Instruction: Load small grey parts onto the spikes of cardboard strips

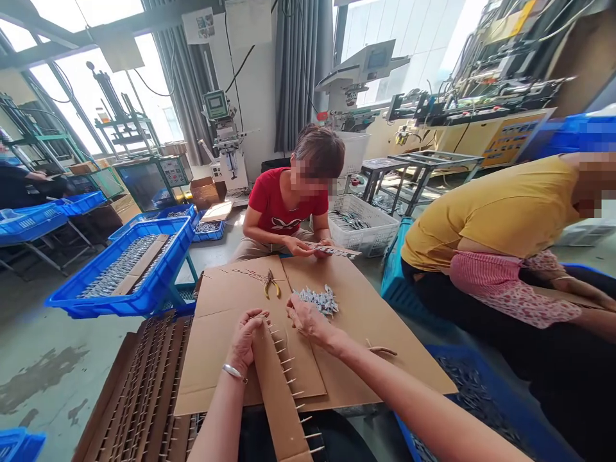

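Observation:
My left hand (248,339) is closed round the far end of a long cardboard strip (278,398), which slants down toward my lap. Thin pale pins stick out in a row along the strip's right edge. At the left side of a pile of small grey-blue parts (321,299) is my right hand (307,317), its fingers bent together in a pinch; whatever they hold is hidden. Yellow-handled pliers (272,284) lie on the cardboard-covered table (226,366), close to some thin rods (245,274).
Across the table, a person in red (289,212) handles another strip (337,249). A person in yellow (486,218) sits at the right. A blue crate (72,303) holds rows of parts at the left, above stacked pinned strips (144,391). A brown curved piece (384,351) lies on the table's right side.

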`<control>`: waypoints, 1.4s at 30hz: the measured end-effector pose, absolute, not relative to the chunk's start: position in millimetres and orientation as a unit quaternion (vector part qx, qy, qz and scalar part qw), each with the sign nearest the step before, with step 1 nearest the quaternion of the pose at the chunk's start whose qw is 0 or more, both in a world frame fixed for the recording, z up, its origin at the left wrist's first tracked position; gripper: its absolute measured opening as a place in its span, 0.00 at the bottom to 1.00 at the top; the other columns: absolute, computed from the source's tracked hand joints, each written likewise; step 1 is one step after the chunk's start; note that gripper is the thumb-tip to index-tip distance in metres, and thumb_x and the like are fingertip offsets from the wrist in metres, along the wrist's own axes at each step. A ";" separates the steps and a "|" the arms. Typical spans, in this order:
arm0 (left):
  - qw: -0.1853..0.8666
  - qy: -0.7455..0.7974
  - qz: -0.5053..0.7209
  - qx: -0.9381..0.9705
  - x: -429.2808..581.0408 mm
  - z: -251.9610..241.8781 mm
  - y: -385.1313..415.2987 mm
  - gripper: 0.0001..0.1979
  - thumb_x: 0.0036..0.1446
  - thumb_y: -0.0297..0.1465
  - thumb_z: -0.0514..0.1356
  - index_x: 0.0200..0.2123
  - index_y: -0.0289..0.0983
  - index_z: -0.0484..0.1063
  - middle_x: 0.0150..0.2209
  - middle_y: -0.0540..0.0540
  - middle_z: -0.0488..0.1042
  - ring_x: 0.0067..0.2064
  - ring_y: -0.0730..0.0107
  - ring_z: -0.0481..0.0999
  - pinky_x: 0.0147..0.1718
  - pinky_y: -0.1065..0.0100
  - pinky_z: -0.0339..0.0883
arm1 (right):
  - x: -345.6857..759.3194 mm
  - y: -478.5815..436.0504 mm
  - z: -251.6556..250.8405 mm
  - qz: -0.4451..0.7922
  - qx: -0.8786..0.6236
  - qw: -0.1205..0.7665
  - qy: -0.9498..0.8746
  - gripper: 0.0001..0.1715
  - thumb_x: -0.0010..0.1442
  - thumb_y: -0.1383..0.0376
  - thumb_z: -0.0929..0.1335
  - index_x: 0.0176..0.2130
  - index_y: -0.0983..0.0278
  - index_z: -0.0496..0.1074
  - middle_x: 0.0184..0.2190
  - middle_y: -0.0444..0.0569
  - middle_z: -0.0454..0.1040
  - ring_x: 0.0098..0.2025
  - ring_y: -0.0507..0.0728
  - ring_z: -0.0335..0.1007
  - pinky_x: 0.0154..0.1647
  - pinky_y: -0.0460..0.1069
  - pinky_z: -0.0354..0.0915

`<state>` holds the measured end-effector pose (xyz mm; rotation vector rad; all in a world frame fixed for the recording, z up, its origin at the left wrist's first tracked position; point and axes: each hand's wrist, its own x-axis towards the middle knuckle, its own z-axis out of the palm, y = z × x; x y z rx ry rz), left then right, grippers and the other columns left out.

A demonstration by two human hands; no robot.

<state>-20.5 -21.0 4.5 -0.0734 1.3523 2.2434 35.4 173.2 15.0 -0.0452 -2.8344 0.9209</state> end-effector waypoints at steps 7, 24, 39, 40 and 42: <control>0.253 0.520 0.815 -0.035 -19.4 3.9 -16.0 0.20 0.37 0.33 0.77 0.34 0.37 0.74 0.31 0.47 0.81 0.30 0.67 0.79 0.25 0.71 0.70 | 18.4 153.8 16.4 0.315 0.097 0.121 -0.936 0.09 0.67 0.70 0.64 0.40 0.65 0.74 0.37 0.52 0.77 0.40 0.57 0.73 0.42 0.48 0.65; 0.263 0.520 0.812 -0.045 -21.0 2.3 -17.2 0.20 0.36 0.32 0.77 0.33 0.37 0.75 0.28 0.49 0.80 0.29 0.68 0.79 0.26 0.71 0.69 | 20.2 146.7 13.9 0.294 0.081 0.134 -0.943 0.11 0.68 0.70 0.63 0.42 0.64 0.76 0.38 0.51 0.76 0.39 0.55 0.72 0.40 0.47 0.64; 0.283 0.515 0.808 -0.030 -21.8 0.2 -20.4 0.21 0.37 0.33 0.77 0.35 0.38 0.74 0.27 0.49 0.79 0.27 0.69 0.78 0.27 0.69 0.71 | 11.1 151.3 16.9 0.357 0.146 0.150 -0.911 0.08 0.65 0.71 0.66 0.38 0.66 0.77 0.34 0.52 0.79 0.38 0.56 0.74 0.41 0.48 0.66; 0.283 0.516 0.808 -0.031 -22.0 -0.3 -20.4 0.21 0.37 0.32 0.76 0.35 0.38 0.73 0.27 0.49 0.79 0.27 0.69 0.77 0.27 0.69 0.70 | 10.7 151.1 17.3 0.359 0.145 0.149 -0.910 0.08 0.63 0.72 0.67 0.37 0.66 0.77 0.33 0.51 0.80 0.37 0.56 0.74 0.40 0.47 0.66; 0.281 0.518 0.807 -0.034 -22.1 -1.1 -20.1 0.21 0.36 0.32 0.76 0.34 0.38 0.73 0.26 0.50 0.79 0.26 0.69 0.77 0.26 0.70 0.70 | 10.5 150.8 17.2 0.362 0.147 0.147 -0.909 0.07 0.62 0.73 0.68 0.35 0.65 0.77 0.31 0.49 0.80 0.34 0.55 0.74 0.38 0.46 0.65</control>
